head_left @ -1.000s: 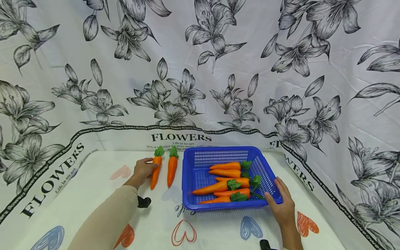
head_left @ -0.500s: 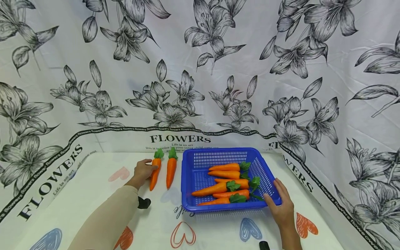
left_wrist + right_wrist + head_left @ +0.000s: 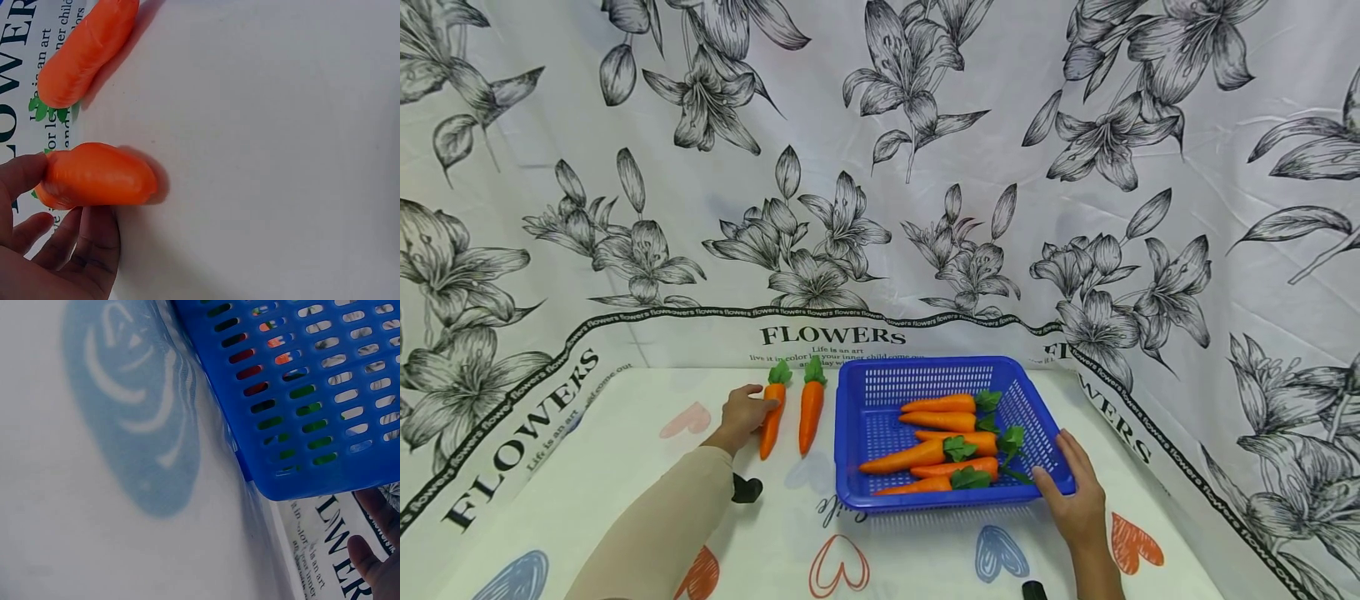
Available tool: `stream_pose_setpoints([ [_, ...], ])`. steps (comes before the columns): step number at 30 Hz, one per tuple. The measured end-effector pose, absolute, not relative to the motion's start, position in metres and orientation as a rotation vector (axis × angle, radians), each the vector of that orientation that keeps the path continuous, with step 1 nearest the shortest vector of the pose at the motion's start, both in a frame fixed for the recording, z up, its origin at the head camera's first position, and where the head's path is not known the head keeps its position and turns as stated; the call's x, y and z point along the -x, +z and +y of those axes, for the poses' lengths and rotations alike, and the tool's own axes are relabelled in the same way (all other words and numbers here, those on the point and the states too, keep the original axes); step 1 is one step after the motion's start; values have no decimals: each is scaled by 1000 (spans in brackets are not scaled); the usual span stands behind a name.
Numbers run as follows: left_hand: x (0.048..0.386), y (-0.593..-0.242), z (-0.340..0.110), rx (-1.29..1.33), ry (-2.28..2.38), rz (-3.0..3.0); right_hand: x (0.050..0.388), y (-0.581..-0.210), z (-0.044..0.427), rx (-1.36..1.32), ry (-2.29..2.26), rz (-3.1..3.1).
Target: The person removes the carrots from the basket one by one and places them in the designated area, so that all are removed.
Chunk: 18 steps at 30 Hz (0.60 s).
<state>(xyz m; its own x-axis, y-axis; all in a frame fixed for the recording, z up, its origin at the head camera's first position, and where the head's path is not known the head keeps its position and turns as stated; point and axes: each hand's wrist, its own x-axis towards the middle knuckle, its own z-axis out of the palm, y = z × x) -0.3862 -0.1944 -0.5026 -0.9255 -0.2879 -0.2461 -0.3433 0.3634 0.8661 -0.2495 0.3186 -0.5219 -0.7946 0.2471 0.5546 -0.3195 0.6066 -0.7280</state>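
My left hand pinches an orange carrot with green leaves, which lies on the table left of the basket. In the left wrist view, the thumb is on one side of this carrot and the fingers are on the other. A second carrot lies just right of it, untouched. Several more carrots lie in a blue plastic basket. At the basket's front right corner is my right hand, its fingers extended along the rim and the thumb apart from them.
A white cloth printed with hearts and lettering covers the table. Behind it hangs a flower-printed curtain. Small black devices are worn at the wrists.
The head view has shifted very slightly. Both hands, the carrots and the basket keep their places.
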Motion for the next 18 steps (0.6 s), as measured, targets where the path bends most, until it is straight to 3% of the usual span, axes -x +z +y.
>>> stream_pose_setpoints([
  [18,382,-500,-207,579,1503,2597,248,-522,319,-52,1156,-2207],
])
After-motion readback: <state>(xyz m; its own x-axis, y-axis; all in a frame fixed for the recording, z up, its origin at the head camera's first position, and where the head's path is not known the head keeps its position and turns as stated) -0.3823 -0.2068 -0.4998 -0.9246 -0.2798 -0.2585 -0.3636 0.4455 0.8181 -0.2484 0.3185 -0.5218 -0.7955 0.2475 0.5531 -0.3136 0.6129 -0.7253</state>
